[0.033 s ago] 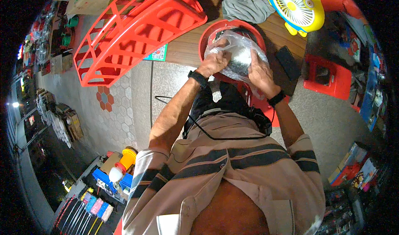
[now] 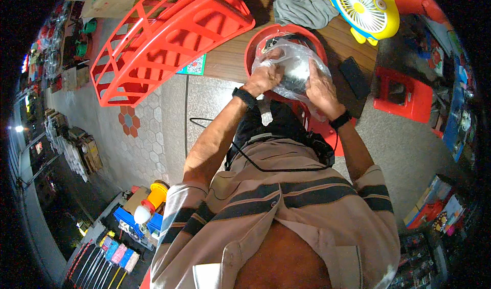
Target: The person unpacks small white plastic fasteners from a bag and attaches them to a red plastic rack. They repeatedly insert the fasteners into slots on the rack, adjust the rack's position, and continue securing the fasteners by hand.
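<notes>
A clear plastic bag [image 2: 294, 51] lies crumpled over the mouth of a round red basin [image 2: 249, 49] at the table's near edge. My left hand [image 2: 265, 78] is closed on the bag's left side, its fingers curled into the film. On the other side, my right hand [image 2: 323, 94] holds the bag's edge with the fingers pointing forward along it. Some of the film hangs below that hand. Dark items show through the bag and at the basin's far side, but glare and film hide what they are.
A large red plastic basket [image 2: 174, 38] lies tilted at the left of the wooden table [image 2: 225, 59]. Beyond the basin are a grey cloth [image 2: 302, 7] and a yellow fan [image 2: 365, 8]. A dark flat object [image 2: 354, 78] lies to the right, near a red stool [image 2: 403, 95].
My left hand has shifted very slightly, and the film's folds and glare between my hands have changed a little. My right hand stays nearly in place.
</notes>
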Demonstrator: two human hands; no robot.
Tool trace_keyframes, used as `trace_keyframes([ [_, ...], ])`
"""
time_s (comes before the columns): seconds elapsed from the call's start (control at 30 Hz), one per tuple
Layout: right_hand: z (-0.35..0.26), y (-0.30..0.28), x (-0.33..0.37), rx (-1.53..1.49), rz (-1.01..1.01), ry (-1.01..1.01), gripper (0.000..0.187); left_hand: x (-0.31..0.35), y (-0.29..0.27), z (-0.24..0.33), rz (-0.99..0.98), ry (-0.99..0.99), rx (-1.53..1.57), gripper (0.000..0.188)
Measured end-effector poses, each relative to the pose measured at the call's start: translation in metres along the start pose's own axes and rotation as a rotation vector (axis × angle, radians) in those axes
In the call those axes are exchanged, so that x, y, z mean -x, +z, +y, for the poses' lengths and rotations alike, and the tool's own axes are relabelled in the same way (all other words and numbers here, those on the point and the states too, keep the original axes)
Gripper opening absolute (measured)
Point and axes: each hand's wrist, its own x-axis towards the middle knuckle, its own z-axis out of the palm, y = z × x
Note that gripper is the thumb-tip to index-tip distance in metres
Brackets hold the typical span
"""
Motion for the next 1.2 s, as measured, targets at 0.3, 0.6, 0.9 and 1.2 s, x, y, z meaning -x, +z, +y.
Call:
trace_keyframes([
  [0.3,0.022,0.005,-0.030,-0.337,-0.162,0.003,0.053,-0.006,0.014,0.032,-0.275,0.021,0.326,0.059],
  [0.6,0.032,0.005,-0.039,0.125,-0.096,-0.056,0.025,0.024,0.031,-0.013,-0.141,0.250,-0.002,0.044],
  [0.9,0.025,-0.006,-0.044,0.179,-0.020,-0.125,0.018,0.015,-0.019,0.017,-0.340,-0.107,0.339,0.031],
  [1.2,0.013,-0.012,-0.025,0.058,-0.235,-0.175,0.039,-0.004,-0.006,0.000,-0.226,-0.547,0.880,0.032],
])
